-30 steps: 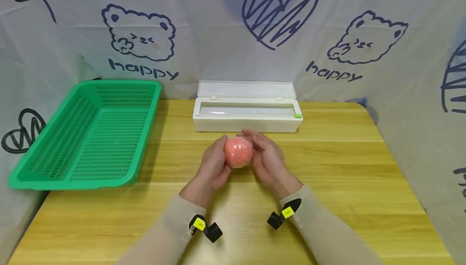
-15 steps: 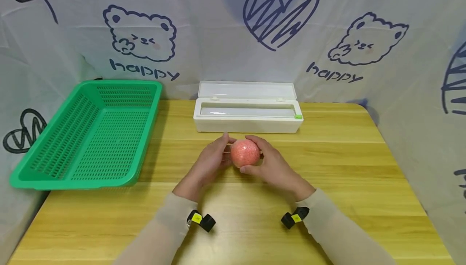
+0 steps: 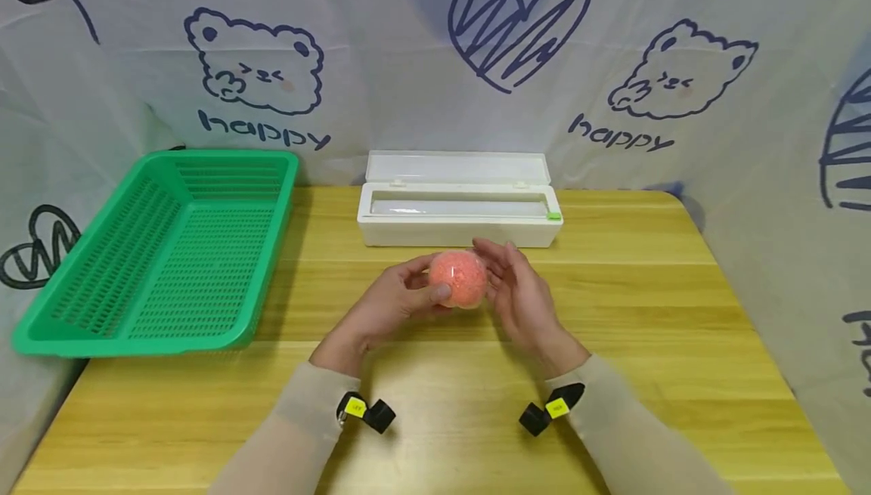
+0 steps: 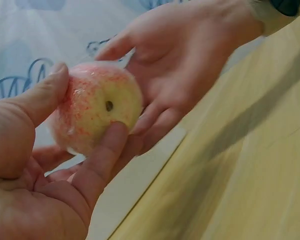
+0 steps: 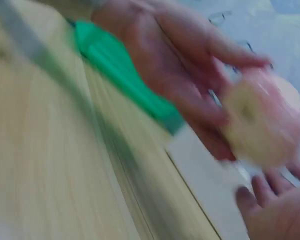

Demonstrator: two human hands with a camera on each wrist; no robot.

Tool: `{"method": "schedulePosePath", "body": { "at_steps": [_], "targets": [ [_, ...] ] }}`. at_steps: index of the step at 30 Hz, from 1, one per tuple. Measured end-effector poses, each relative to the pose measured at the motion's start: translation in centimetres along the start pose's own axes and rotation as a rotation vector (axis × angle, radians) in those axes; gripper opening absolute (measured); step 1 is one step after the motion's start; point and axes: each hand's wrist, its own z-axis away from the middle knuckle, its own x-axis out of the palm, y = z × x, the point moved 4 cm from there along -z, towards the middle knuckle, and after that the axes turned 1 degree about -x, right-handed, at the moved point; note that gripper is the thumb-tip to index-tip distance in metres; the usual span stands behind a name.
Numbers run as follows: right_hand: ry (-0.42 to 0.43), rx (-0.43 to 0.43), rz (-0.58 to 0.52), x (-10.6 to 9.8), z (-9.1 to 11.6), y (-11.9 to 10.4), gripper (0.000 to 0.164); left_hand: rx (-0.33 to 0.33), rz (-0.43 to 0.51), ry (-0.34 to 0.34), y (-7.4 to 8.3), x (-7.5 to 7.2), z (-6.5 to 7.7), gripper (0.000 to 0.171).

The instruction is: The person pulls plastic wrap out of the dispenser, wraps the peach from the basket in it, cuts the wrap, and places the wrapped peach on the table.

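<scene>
My left hand (image 3: 382,304) grips a round pink-red and yellow fruit (image 3: 464,277), apple- or peach-like, above the table. Its thumb presses the near side in the head view, with fingers curled round underneath. Shiny clear film seems to cover the fruit; in the left wrist view its yellow end, with a small dark dimple, faces the camera. Close on the other side is my right hand (image 3: 522,295), palm toward the fruit and fingers extended. Whether its fingertips touch the film I cannot tell. The right wrist view is blurred.
Behind the hands stands a white cling film dispenser (image 3: 463,235), its clear lid raised. A green plastic basket (image 3: 261,283) sits at the table's left. A printed cloth (image 3: 408,64) hangs behind the wooden table (image 3: 640,314).
The right hand gripped the fruit half a second ago; now the left grips it, and the right has loosened with its fingers extended. The fruit has turned and shifted slightly.
</scene>
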Motion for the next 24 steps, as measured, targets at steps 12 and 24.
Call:
{"method": "schedulePosePath", "body": {
  "at_steps": [12,24],
  "targets": [
    [0.220,0.002,-0.023,1.7,-0.8,0.7,0.050,0.095,-0.065,0.099,-0.8,1.5,0.0,0.070],
    [-0.278,-0.040,0.883,-1.5,-1.2,0.8,0.080,0.098,-0.523,0.138,-2.1,0.0,-1.5,0.081]
  ]
}}
